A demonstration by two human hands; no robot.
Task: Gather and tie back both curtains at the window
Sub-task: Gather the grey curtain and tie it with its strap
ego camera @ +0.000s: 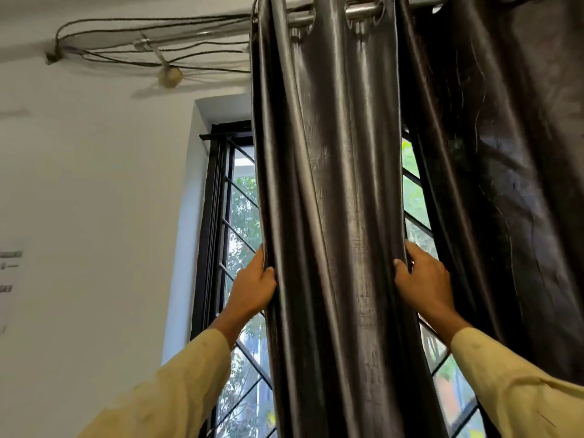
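A dark, shiny left curtain (331, 200) hangs in folds from a metal rod (360, 10) in front of the window (240, 216). My left hand (252, 287) grips its left edge, and my right hand (423, 281) grips its right edge at about the same height. A second dark curtain (505, 169) hangs to the right, partly behind my right arm. Between the two curtains a narrow strip of window shows. Both my sleeves are pale yellow.
The window has a black frame with a diagonal metal grille (243, 238), and trees show outside. Cables (142, 49) run along the white wall near the ceiling at upper left. A paper sheet (9, 279) is stuck on the wall at far left.
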